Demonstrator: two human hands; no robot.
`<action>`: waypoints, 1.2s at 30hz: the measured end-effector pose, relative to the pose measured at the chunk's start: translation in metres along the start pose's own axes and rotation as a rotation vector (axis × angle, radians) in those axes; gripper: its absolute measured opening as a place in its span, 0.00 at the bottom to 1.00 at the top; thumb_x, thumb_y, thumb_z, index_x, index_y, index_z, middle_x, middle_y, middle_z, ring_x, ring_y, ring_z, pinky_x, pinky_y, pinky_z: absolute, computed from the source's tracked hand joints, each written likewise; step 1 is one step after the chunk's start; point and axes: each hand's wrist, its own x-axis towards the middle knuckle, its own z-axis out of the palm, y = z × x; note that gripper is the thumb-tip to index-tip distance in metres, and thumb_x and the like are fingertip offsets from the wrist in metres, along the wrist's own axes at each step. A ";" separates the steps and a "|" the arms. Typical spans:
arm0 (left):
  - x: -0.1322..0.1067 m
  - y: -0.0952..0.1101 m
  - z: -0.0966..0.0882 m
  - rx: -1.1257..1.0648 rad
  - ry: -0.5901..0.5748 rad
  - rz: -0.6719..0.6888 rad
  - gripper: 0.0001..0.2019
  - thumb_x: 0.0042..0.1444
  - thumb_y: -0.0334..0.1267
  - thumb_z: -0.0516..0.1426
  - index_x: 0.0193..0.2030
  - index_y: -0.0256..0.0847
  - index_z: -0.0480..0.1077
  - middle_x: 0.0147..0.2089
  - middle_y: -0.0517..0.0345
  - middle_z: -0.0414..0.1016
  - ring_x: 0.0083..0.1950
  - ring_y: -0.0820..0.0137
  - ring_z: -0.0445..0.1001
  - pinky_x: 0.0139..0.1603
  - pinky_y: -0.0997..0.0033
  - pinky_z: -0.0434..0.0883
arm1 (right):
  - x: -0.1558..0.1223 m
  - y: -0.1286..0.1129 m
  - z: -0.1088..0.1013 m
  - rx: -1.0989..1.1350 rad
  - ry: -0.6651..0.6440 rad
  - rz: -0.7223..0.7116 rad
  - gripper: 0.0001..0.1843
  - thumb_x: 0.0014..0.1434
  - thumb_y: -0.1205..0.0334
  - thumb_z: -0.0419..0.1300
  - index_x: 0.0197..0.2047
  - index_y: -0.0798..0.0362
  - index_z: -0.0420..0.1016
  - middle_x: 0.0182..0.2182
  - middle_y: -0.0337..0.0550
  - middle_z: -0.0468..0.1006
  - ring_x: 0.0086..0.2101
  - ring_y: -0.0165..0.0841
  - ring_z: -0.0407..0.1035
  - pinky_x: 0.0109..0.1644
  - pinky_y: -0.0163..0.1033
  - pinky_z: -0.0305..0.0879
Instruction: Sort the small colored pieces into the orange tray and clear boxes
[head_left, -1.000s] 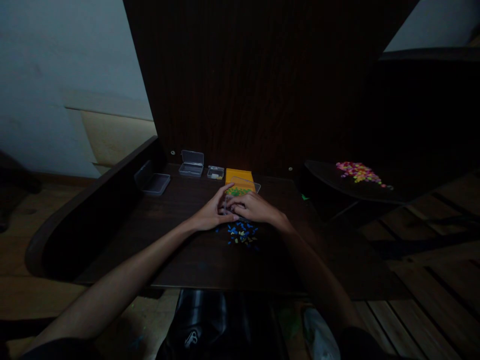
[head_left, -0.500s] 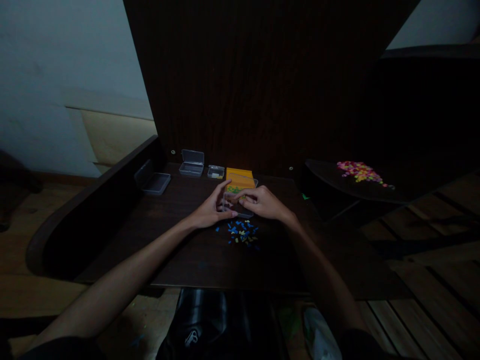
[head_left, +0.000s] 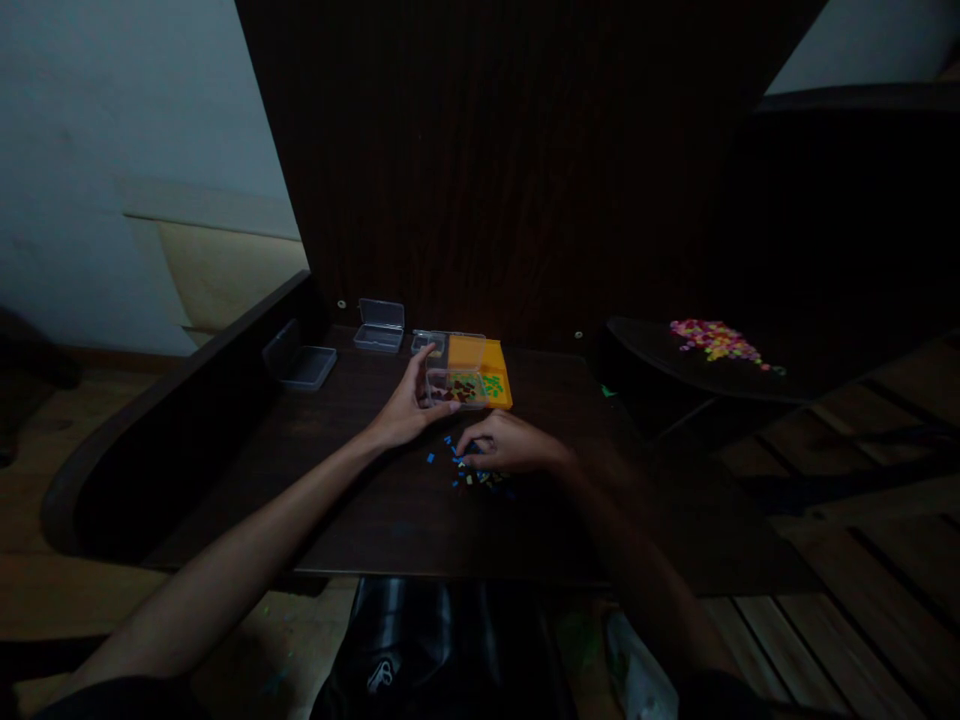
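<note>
My left hand [head_left: 409,402] grips the left end of a clear plastic box [head_left: 454,402], thumb along its front and fingers behind. Dark reddish pieces lie in the box, and its clear lid stands raised at the back. Behind and to the right of it is an orange tray [head_left: 504,378] with small green pieces [head_left: 492,384] in it. My right hand [head_left: 504,441] is low over a scattered pile of small blue and pale yellow pieces [head_left: 480,478], fingertips pinched together at its upper edge. What the fingertips hold, if anything, is hidden.
Open clear boxes stand to the left, one near the side panel [head_left: 309,368] and one further back [head_left: 379,338]. A smaller clear box [head_left: 429,342] is partly behind my left hand. Pink and yellow pieces [head_left: 718,342] are heaped on the right shelf. A green scrap [head_left: 607,391] lies nearby.
My right hand has left the box and come down toward me to the loose pieces. My left hand has shifted the clear box left and back, uncovering green pieces in the orange tray.
</note>
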 end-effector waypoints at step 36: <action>-0.002 0.003 0.002 -0.007 -0.026 -0.015 0.50 0.46 0.38 0.69 0.71 0.50 0.45 0.57 0.45 0.65 0.49 0.61 0.73 0.54 0.48 0.72 | 0.005 -0.003 0.008 -0.180 0.005 -0.007 0.12 0.57 0.68 0.60 0.43 0.53 0.82 0.25 0.36 0.76 0.25 0.26 0.64 0.33 0.32 0.55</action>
